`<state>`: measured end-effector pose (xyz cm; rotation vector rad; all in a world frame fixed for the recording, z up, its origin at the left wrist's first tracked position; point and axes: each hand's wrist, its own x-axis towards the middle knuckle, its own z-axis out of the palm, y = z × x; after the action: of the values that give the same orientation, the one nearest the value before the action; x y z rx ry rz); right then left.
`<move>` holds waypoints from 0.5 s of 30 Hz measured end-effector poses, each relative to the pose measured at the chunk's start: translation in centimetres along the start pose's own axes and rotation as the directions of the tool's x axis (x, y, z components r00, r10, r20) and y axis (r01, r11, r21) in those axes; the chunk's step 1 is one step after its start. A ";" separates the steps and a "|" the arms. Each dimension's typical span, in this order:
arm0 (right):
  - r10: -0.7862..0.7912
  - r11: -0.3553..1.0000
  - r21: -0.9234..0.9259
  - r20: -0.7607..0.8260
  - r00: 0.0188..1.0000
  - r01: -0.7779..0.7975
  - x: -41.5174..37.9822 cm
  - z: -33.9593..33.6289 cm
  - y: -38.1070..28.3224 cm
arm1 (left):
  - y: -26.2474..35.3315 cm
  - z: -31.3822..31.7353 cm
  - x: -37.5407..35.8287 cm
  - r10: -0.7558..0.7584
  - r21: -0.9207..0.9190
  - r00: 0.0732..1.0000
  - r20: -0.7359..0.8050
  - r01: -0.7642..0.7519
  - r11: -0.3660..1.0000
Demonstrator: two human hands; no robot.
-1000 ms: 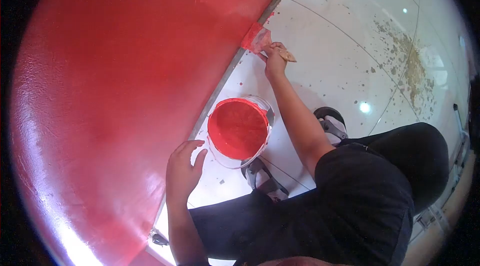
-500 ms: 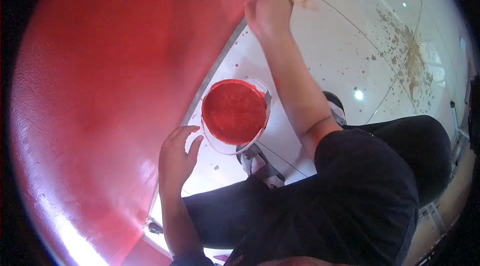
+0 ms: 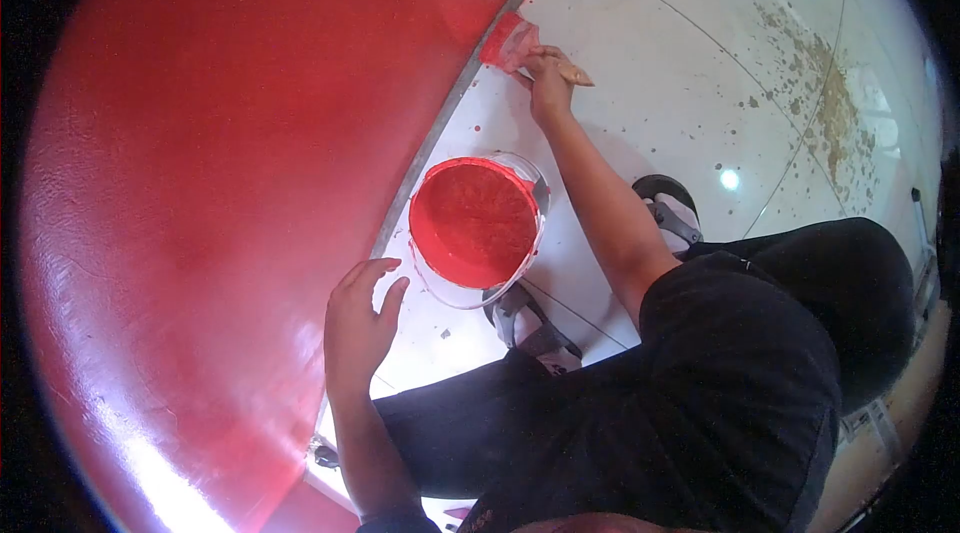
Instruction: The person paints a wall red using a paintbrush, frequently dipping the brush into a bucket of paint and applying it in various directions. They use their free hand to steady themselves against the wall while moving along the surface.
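My right hand (image 3: 549, 83) is closed round a wide paintbrush (image 3: 515, 41) with a wooden handle. The bristles are loaded with red paint and reach the grey strip (image 3: 458, 93) along the foot of the red wall (image 3: 250, 133). Closer to me, a white bucket (image 3: 540, 195) of red paint (image 3: 475, 223) stands on the floor, its wire handle hanging down on the near side. My left hand (image 3: 362, 318) hovers just left of the bucket, near the wall, fingers apart and curved, holding nothing.
Pale glossy tiles (image 3: 690, 83) cover the floor, with small red drips beside the wall. A brown splatter stain (image 3: 825, 113) marks the tiles at the right. My shoes (image 3: 530, 328) are close to the bucket, one right beside its base.
My right hand has brought the paintbrush down and nearer, from the top of the view to the wall's lower edge. My left hand keeps its pose by the bucket.
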<state>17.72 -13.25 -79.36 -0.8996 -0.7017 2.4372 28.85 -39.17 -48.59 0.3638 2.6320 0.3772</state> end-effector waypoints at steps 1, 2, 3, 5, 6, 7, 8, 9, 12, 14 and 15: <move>-0.017 1.000 0.001 0.013 1.000 0.017 -0.5 -0.2 0.2 | 0.1 0.0 0.0 -0.001 -0.001 1.000 -0.002 0.001 1.000; -0.033 0.999 0.001 0.025 0.999 0.033 -0.8 -0.2 0.4 | 0.2 0.0 0.1 -0.001 0.001 1.000 0.000 0.001 1.000; -0.034 0.999 0.001 0.023 0.999 0.034 -0.9 -0.1 0.5 | 0.2 0.0 0.1 0.000 0.014 1.000 -0.002 0.000 1.000; -0.030 1.000 -0.003 0.011 0.999 0.030 -0.7 0.9 0.8 | 0.3 0.1 0.4 0.007 0.028 1.000 -0.017 -0.007 1.000; -0.034 0.999 0.000 0.016 0.999 0.034 -0.5 1.6 1.1 | 0.3 0.1 0.4 -0.001 0.017 1.000 -0.011 0.001 1.000; -0.037 0.999 -0.009 0.030 0.999 0.038 -0.4 2.3 1.5 | 0.3 0.1 0.4 -0.010 0.006 1.000 -0.003 0.010 1.000; -0.040 0.999 -0.019 0.044 0.998 0.040 -0.3 3.0 2.0 | 0.2 0.0 0.4 -0.008 0.006 1.000 -0.006 0.008 1.000; -0.041 0.999 -0.019 0.043 0.998 0.042 -0.8 4.4 1.5 | 0.1 0.0 0.4 -0.023 -0.002 1.000 0.010 0.023 1.000; -0.056 0.989 0.142 0.154 0.986 0.034 -4.1 9.8 -4.0 | -0.1 0.1 0.7 -0.023 -0.003 0.999 0.030 0.023 1.000; -0.189 0.948 0.304 0.300 0.935 0.094 -5.9 13.0 -8.8 | -0.2 0.3 0.9 -0.014 0.005 0.999 0.033 0.014 1.000; -0.283 0.923 0.359 0.394 0.874 0.136 -6.5 14.2 -10.6 | -0.1 0.4 1.2 -0.014 0.007 0.999 0.032 0.014 1.000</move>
<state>14.82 -13.03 -60.73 -0.1269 -0.4905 2.4689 28.01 -38.83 -49.41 0.3502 2.6039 0.3543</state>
